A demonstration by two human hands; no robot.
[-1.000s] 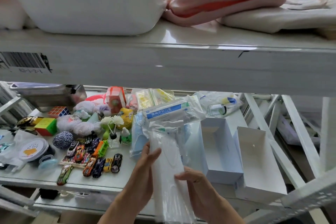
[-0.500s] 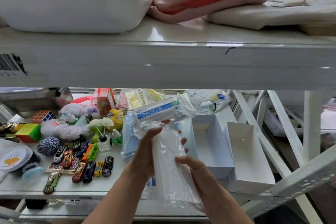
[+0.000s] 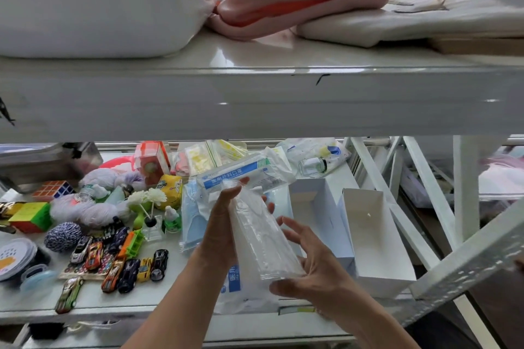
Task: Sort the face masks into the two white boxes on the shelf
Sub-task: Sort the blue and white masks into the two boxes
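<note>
The upper shelf board (image 3: 255,105) crosses the view and hides the back of the lower shelf (image 3: 158,303), whose left half is crowded with toy cars (image 3: 127,263), puzzle cubes (image 3: 31,215) and a yarn ball (image 3: 63,235). Near its right end the left white box (image 3: 314,212) and right white box (image 3: 374,235) stand just beside each other, tops open. Left of them lie a blue-labelled mask pack (image 3: 241,177) and a bag of blue masks (image 3: 195,218). Over the front edge, the clear pack of white masks (image 3: 261,235) is held tilted. The left hand (image 3: 224,224) grips its left side, thumb and fingers wrapped round. The right hand (image 3: 309,266) cradles the lower end, fingers spread and loose
</note>
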